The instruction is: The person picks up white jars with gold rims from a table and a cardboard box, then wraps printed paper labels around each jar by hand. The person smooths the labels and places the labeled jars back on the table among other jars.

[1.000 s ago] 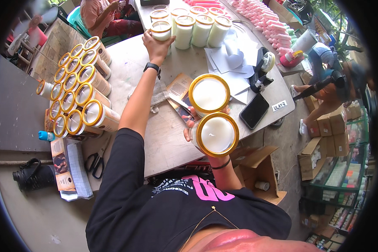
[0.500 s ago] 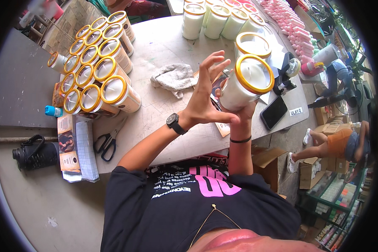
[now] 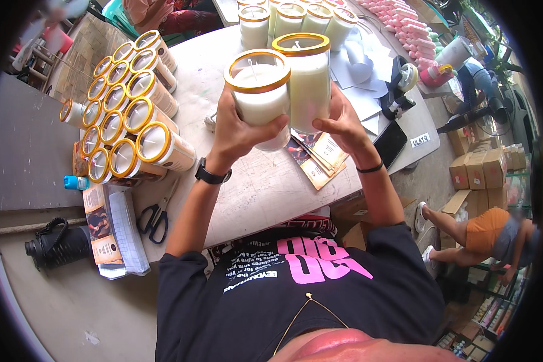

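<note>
Left hand (image 3: pixel 238 131) clasps an apparently unlabelled white candle (image 3: pixel 258 108); right hand (image 3: pixel 345 123) clasps a second candle (image 3: pixel 309 81), likewise; labelled candles (image 3: pixel 177 154) stand left; back candles (image 3: pixel 254 29) appear unlabelled, though partly hidden.

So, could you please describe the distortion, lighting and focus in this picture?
Head view: black corners and fisheye bending, the person in orange shorts tipped sideways near the right edge and rather blurry; head view: bright light on the pale table, highlights on the gold rims; head view: the two held jar candles look fairly sharp.
</note>
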Demonstrator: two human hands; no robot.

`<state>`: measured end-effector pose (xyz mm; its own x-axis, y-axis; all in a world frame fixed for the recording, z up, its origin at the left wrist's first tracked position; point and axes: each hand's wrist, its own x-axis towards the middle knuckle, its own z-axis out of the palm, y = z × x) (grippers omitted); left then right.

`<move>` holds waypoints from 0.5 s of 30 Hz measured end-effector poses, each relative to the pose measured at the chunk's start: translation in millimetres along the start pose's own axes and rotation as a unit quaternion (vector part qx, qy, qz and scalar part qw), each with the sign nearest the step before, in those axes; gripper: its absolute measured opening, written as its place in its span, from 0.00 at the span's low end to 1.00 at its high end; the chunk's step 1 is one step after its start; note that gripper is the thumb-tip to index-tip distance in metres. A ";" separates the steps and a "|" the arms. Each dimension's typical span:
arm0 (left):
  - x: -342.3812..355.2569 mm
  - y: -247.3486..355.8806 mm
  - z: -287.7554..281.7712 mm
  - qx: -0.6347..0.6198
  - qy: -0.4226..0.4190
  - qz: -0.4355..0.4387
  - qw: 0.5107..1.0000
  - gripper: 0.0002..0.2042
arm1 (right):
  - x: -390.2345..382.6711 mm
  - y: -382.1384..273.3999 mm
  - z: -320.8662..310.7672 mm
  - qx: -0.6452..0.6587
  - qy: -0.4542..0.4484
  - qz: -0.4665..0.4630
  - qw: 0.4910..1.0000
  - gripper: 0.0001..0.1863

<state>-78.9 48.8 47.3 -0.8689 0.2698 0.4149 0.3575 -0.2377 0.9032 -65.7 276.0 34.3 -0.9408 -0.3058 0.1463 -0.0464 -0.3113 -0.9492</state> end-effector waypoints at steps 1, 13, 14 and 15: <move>9.1 -0.7 -4.2 0.042 -0.020 0.031 0.998 0.34 | 9.6 -9.5 -7.1 -0.077 -0.028 -0.014 0.997 0.49; 97.3 -103.9 9.9 0.350 0.207 0.129 0.905 0.38 | 107.5 41.9 -86.9 -0.411 0.146 -0.123 0.891 0.46; 103.5 -111.1 12.5 0.349 0.218 0.116 0.904 0.39 | 110.7 43.0 -89.0 -0.466 0.175 -0.133 0.857 0.46; 107.2 -119.2 17.9 0.346 0.229 0.100 0.904 0.39 | 116.6 46.8 -93.3 -0.478 0.187 -0.146 0.846 0.48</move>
<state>-208.5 122.8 -14.0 -0.7573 -0.1672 0.6314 0.5135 0.4450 0.7337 -208.8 309.7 -19.1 -0.8746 0.0197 0.4844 -0.3770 0.6005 -0.7052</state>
